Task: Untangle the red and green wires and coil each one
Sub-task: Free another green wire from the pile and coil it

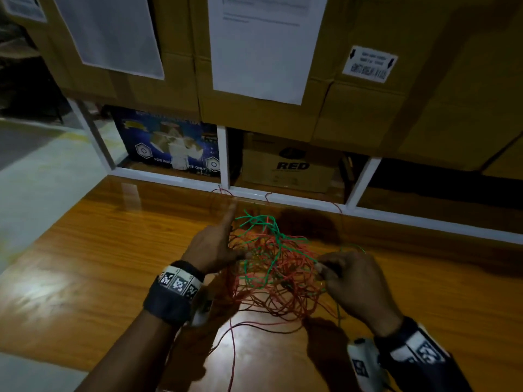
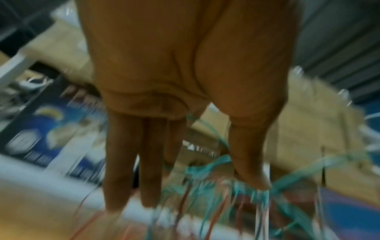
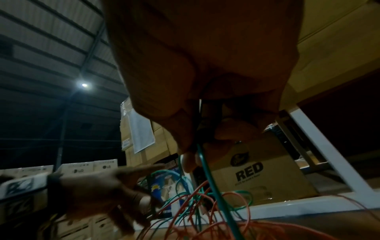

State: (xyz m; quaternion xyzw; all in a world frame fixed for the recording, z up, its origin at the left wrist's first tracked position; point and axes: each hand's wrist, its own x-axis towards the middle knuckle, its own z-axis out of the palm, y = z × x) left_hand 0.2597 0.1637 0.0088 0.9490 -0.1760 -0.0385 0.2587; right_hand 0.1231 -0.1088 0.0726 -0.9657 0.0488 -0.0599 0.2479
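Note:
A loose tangle of red wire (image 1: 285,281) and green wire (image 1: 261,220) hangs between my two hands above the wooden table (image 1: 113,264). My left hand (image 1: 215,247) is at the tangle's left side with its fingers straight and the index finger pointing away. In the blurred left wrist view, green wire (image 2: 252,190) loops over the thumb of that hand (image 2: 164,81). My right hand (image 1: 351,275) is on the tangle's right side. Its thumb and fingers (image 3: 205,97) pinch a green strand (image 3: 213,183). Red loops (image 3: 246,211) hang below it.
A white shelf frame (image 1: 223,157) borders the table's far edge, with red wire ends trailing against it. A blue printed box (image 1: 169,145) and a carton marked RED (image 1: 291,165) sit in the shelf. Large cardboard boxes (image 1: 368,108) stack above. One red strand (image 1: 233,352) trails toward me.

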